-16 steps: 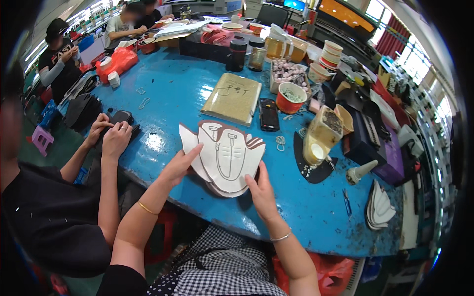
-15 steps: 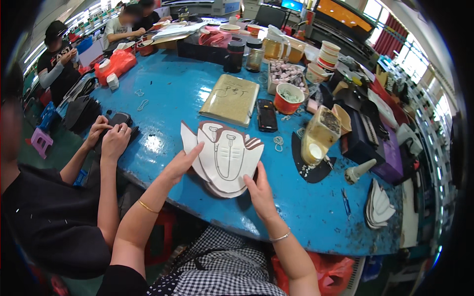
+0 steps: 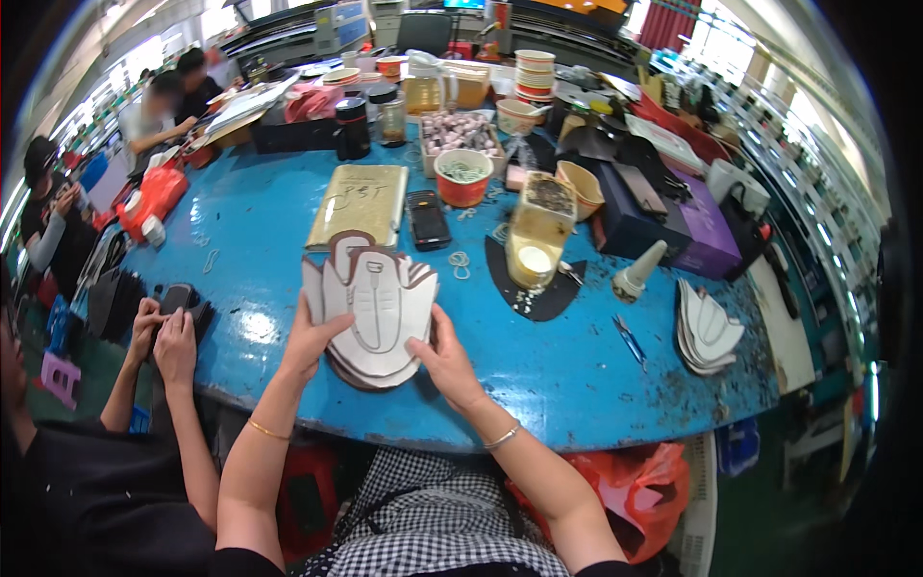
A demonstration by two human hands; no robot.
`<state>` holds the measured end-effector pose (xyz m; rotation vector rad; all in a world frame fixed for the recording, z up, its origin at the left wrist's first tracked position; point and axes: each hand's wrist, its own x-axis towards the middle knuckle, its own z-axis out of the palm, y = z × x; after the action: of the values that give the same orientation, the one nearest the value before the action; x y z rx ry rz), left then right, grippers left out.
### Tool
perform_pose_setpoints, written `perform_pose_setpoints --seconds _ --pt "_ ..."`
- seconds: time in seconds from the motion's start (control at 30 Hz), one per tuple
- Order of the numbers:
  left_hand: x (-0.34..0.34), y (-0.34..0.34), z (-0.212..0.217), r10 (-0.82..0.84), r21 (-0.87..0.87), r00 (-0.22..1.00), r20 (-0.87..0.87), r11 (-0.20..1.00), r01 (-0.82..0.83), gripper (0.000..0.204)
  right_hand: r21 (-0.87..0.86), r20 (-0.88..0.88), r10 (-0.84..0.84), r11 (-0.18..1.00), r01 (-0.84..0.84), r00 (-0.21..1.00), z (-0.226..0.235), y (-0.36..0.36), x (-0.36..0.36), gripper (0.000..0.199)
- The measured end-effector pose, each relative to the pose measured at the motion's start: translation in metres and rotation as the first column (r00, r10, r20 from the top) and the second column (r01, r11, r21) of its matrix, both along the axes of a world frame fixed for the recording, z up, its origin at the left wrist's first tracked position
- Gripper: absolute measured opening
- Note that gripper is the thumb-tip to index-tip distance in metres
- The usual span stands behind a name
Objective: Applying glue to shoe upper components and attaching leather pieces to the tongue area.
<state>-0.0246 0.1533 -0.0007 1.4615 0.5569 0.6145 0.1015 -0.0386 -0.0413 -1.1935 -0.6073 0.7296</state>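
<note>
A small stack of white shoe-upper pieces with brown edges and stitched outlines stands tilted up over the near part of the table. Its layers are slightly fanned, so several edges show at the top and bottom. My left hand grips the left side, thumb across the front and fingers mostly hidden behind. On the lower right edge, my right hand closes with its thumb in front and its fingers along the side. Beyond the stack lie a tan notebook and a black phone-like device.
Right of centre, a glue container sits on a black pad. Blue-handled snips and another stack of white pieces lie farther right. A red-and-white tub stands behind. At left, a co-worker's hands handle a dark piece.
The view has turned right, so the table's contents appear farther left. The held pieces have shifted against each other, and a brown-edged rear piece now stands higher above the front one.
</note>
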Motion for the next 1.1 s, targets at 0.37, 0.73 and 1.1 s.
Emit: perform_pose_setpoints --seconds 0.37,0.73,1.1 --pt "-0.032 -0.060 0.025 -0.100 -0.619 0.942 0.321 0.731 0.289 0.051 0.341 -0.662 0.393 0.916 -0.210 0.639 0.051 -0.088 -0.022 0.102" --pt "0.021 -0.199 0.045 -0.752 -0.058 0.616 0.236 0.621 0.781 0.122 0.095 -0.413 -0.403 0.873 0.478 0.817 0.086 -0.274 -0.022 0.059" --pt "0.013 -0.252 -0.001 -0.792 0.276 0.494 -0.358 0.415 0.867 0.025 0.288 -0.165 -0.965 0.152 0.945 0.206 0.076 -0.567 0.196 0.050"
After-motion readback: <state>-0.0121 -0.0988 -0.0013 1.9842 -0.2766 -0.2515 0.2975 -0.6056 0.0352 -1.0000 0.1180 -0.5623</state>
